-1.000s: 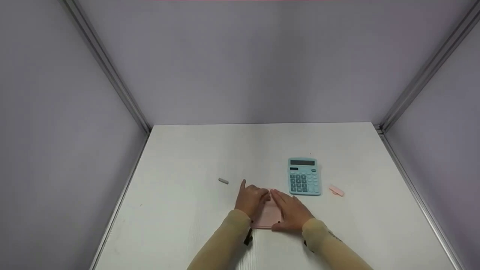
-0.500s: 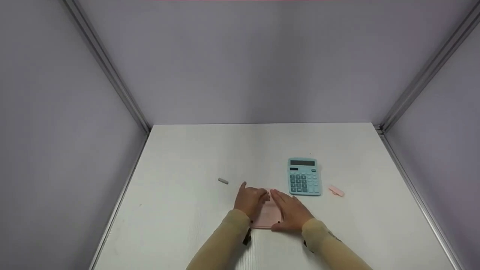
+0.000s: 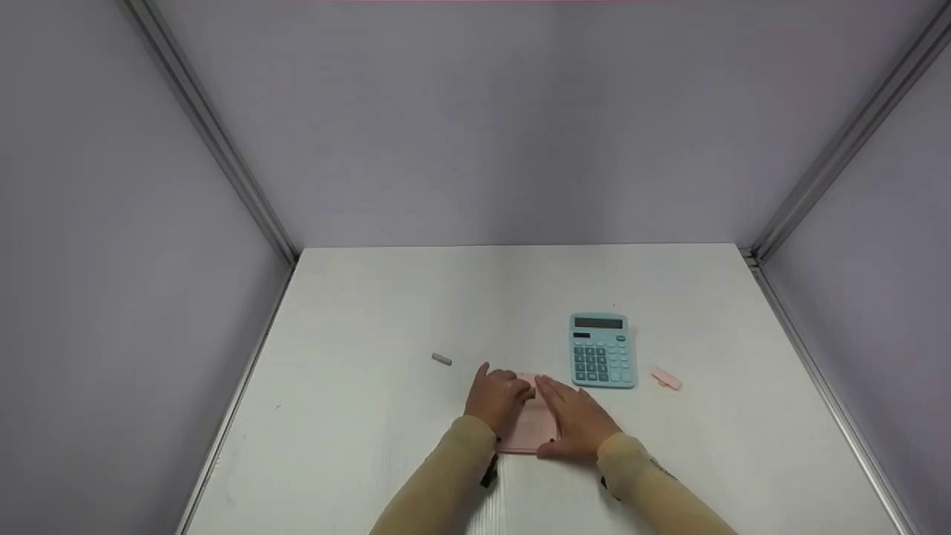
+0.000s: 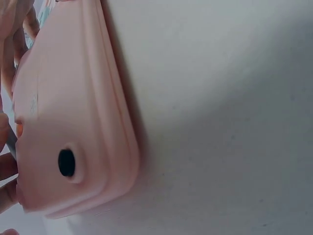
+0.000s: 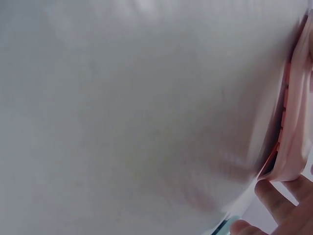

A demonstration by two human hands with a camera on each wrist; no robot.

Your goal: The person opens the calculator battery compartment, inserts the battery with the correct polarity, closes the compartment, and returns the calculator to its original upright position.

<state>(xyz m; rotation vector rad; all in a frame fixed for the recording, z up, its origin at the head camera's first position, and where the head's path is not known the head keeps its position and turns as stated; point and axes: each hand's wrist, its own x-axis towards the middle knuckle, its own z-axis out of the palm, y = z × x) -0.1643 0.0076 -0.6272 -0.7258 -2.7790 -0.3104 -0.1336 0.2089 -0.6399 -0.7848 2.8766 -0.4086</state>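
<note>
A pink calculator (image 3: 536, 427) lies face-down, long axis pointing away from the person, between left hand (image 3: 494, 400), fingers curled, hold unclear, and right hand (image 3: 585, 422), straight fingers touching it.

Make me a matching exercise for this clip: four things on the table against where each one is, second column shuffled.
Things
1. blue calculator
2. pink device
3. small pink piece
4. small gray stick

Places, head view
A. touched by the right hand
B. leftmost of the four
C. nearest the back wall
D. rightmost of the four

Pairs: 1-C, 2-A, 3-D, 4-B
</note>
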